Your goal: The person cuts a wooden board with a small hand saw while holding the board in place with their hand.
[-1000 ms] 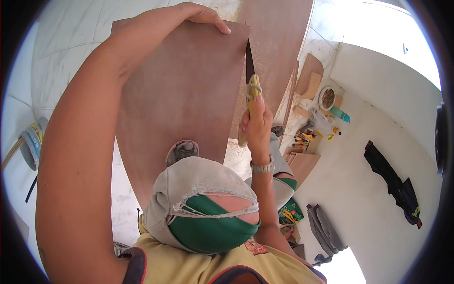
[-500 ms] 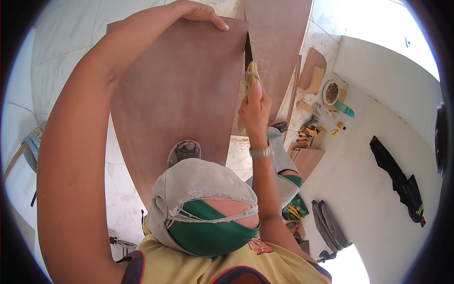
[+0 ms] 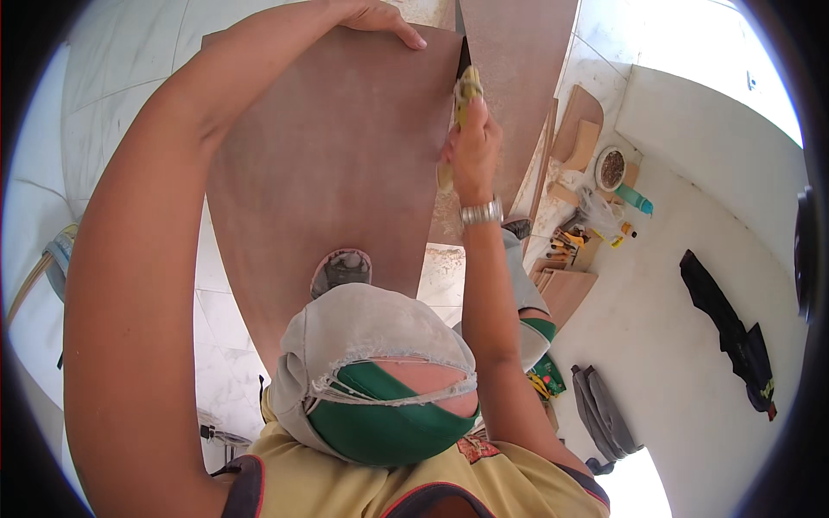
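Observation:
A large brown wooden board [image 3: 328, 147] lies before me, with my left shoe [image 3: 342, 272] on top of it. At its far edge, my left hand [image 3: 384, 19] grips the board, thumb lying on the upper face and the other fingers partly hidden. My right hand [image 3: 473, 142] is wrapped round the yellowish handle [image 3: 469, 86] of a handsaw, beside the board's right edge. Only a short dark stretch of its blade [image 3: 465, 53] shows ahead of the handle. Another brown board [image 3: 518, 78], dusted with sawdust, lies under and to the right.
By the right wall are wood offcuts [image 3: 577, 129], a round bowl of brown bits [image 3: 610, 168], a teal bottle [image 3: 635, 200], a plastic bag [image 3: 598, 211] and several hand tools [image 3: 566, 243]. Grey cloth [image 3: 602, 414] and a black garment [image 3: 730, 332] lie farther right.
My right hand has moved away from me with the handsaw, along the board's right edge. My left hand keeps its hold; the whole view has shifted slightly.

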A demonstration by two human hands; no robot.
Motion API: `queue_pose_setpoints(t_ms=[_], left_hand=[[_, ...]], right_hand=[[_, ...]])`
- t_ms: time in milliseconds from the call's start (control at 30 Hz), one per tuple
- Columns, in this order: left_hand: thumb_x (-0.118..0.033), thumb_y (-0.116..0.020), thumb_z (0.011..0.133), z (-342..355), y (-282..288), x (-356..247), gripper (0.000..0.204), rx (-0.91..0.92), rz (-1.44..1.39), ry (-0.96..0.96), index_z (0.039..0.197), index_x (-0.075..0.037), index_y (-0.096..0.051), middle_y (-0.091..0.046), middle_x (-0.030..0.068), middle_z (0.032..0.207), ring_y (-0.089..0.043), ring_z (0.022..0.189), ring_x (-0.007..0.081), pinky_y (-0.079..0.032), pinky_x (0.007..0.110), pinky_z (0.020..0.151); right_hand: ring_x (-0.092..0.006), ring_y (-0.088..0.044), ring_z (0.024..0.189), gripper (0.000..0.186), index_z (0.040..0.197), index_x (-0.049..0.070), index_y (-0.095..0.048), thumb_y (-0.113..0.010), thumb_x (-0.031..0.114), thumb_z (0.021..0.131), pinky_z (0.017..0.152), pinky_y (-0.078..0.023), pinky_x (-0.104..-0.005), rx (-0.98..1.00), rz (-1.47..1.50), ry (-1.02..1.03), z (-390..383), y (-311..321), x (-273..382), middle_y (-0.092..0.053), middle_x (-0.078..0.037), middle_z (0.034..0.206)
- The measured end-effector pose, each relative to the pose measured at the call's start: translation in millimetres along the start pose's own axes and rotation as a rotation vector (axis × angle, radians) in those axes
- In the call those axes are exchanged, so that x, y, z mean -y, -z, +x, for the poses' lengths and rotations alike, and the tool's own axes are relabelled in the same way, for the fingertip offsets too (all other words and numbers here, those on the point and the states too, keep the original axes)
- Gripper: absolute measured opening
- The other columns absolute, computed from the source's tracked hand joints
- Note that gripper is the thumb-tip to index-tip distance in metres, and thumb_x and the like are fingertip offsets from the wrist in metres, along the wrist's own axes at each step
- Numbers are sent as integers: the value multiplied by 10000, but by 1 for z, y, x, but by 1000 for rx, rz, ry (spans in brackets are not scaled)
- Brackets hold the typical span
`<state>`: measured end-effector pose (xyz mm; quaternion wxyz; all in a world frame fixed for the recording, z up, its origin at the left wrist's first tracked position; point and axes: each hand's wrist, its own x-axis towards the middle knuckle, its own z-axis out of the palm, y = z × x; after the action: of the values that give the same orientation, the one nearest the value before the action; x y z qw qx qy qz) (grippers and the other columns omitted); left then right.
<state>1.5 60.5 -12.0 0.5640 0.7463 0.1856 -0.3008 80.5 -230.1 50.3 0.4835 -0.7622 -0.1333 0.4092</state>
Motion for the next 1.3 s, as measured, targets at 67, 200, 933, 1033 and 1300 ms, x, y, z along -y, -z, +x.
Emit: queue_pose_setpoints(t_ms=[67, 200, 933, 1033, 1300], left_hand=[[-722, -655, 911, -2, 0, -3, 750, 18, 14, 85, 1245, -66, -800, -770, 117, 1209, -683, 1155, 255, -480, 407, 1049], [-716, -656, 914, -11, -5, 4, 745, -23, 7, 117, 1242, -62, -800, -772, 112, 1207, -685, 1153, 251, -481, 399, 1046], [-696, -657, 921, -4, 0, -15, 723, -14, 14, 92, 1263, -75, -795, -769, 109, 1255, -675, 1203, 258, -468, 410, 1080], [-702, -655, 923, -5, -12, 3, 729, -51, 28, 107, 1271, -77, -793, -767, 109, 1263, -671, 1212, 257, -465, 409, 1086], [-702, -673, 911, -24, -3, -4, 730, -56, -28, 125, 1255, -71, -799, -773, 125, 1235, -702, 1143, 257, -490, 411, 1051]], right_hand=[[-53, -427, 495, 458, 948, 31, -619, -438, 405, 1141, 453, -351, -270, 18, -8, 2, 12, -7, 7, -449, 44, 616], [-73, -414, 468, 486, 918, 71, -542, -444, 502, 1121, 441, -355, -282, 17, -39, -65, -83, 18, -8, -434, 26, 603], [-80, -403, 475, 480, 925, 59, -560, -434, 478, 1124, 451, -364, -284, 10, -87, -34, 16, -3, 10, -428, 27, 614], [-93, -441, 478, 484, 833, 44, -530, -487, 434, 1115, 449, -369, -315, 13, 3, -67, 14, -9, 15, -455, 24, 623], [-83, -421, 468, 479, 999, 43, -595, -454, 483, 1124, 450, -367, -291, 2, -62, -68, -111, 29, -3, -431, 22, 598]])
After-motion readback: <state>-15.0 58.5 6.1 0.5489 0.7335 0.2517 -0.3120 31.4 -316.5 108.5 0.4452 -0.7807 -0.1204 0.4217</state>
